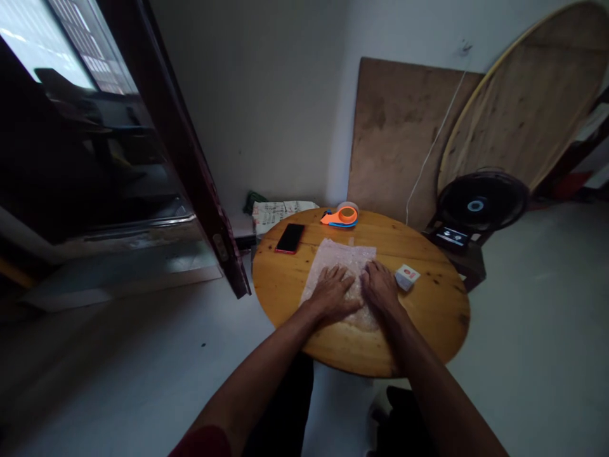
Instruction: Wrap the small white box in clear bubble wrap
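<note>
A pinkish sheet of bubble wrap [316, 266] lies on the round wooden table [428, 311]. My left hand [335, 293] rests flat on its middle, palm down with the fingers spread. At the sheet's right edge, the fingers of my right hand [379, 285] are bent and close together on the plastic; their tips are partly hidden. A small white box with a red mark [407, 275] stands just right of my right hand. Beyond the wrap sits an orange and blue tape dispenser [346, 216], and a dark phone with a red edge [290, 238] lies to the left.
A dark door frame [190, 146] rises left of the table. Behind it, a brown board [394, 139] and a large round wooden top [523, 108] lean on the wall. A black fan [476, 204] stands at the right. Printed paper [276, 214] shows behind the table's far left edge.
</note>
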The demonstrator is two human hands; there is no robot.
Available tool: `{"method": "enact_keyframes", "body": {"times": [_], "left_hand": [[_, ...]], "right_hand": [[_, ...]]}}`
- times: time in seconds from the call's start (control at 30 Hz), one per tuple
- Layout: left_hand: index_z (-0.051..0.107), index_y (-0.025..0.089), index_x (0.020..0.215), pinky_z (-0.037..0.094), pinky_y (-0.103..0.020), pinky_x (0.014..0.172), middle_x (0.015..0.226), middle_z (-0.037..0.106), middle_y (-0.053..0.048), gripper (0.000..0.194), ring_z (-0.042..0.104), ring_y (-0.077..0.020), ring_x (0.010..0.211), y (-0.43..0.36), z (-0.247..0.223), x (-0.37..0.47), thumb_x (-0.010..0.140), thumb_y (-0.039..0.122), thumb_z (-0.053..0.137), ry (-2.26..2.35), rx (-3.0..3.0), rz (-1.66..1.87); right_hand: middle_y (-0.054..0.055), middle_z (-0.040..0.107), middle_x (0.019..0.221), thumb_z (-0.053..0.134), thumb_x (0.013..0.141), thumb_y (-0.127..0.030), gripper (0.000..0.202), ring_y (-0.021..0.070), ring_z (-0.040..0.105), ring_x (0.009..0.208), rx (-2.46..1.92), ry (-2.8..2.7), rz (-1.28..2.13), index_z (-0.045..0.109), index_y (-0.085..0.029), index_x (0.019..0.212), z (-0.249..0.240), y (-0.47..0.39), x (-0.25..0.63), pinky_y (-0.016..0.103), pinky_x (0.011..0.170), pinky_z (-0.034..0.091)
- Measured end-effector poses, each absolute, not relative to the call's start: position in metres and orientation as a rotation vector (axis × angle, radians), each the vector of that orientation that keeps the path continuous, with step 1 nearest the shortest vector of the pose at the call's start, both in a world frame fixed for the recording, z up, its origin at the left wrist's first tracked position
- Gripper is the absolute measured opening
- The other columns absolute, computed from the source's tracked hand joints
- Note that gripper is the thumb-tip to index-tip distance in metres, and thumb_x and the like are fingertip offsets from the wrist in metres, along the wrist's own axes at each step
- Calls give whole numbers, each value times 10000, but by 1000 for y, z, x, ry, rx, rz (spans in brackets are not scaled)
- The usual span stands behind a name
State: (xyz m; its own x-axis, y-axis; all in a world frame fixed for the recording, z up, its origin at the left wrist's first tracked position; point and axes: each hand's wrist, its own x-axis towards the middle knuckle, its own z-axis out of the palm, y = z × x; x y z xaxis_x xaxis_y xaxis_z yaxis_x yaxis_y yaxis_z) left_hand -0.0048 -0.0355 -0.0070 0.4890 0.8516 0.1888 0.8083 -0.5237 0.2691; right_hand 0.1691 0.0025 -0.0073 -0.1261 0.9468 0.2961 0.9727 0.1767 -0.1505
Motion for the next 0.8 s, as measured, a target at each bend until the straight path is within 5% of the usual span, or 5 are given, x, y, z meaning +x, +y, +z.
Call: {"method": "enact_keyframes", "body": {"times": [0.27,0.57,0.7,0.8], "left_hand": [[445,231,1381,160,-576,1145,1531,316,-135,762,245,-349,1421,-35,-6,-3,777,694,497,1454,2582,466],[470,218,1357,154,-538,1153,1510,354,-128,770,273,-339,1407,-38,-1,-3,758,700,510,1436,2571,527],[563,184,1273,53,-556,1160,1304,590,-139,746,412,-348,1326,-38,-3,-4,782,729,429,1432,2503,452],[610,149,1221,-59,-568,1149,1081,707,-146,793,484,-348,1268,-37,-7,-4,807,758,317,1410,2451,382]], "right_hand": [[140,509,1380,425,880,-199,375,276,450,1218,-1556,-2039,-275,613,-125,1196,-9,-3,174,402,1024,340],[165,492,1394,479,857,-312,455,333,465,1215,-1744,-1939,-328,548,-142,1274,29,-9,212,469,961,377],[229,547,1293,567,781,-377,623,372,518,1139,-1976,-1890,-257,465,-105,1332,28,-7,237,478,889,403],[183,646,1119,557,761,-352,521,312,599,990,-1981,-1892,-21,544,-131,1232,20,-6,251,393,802,433]]}}
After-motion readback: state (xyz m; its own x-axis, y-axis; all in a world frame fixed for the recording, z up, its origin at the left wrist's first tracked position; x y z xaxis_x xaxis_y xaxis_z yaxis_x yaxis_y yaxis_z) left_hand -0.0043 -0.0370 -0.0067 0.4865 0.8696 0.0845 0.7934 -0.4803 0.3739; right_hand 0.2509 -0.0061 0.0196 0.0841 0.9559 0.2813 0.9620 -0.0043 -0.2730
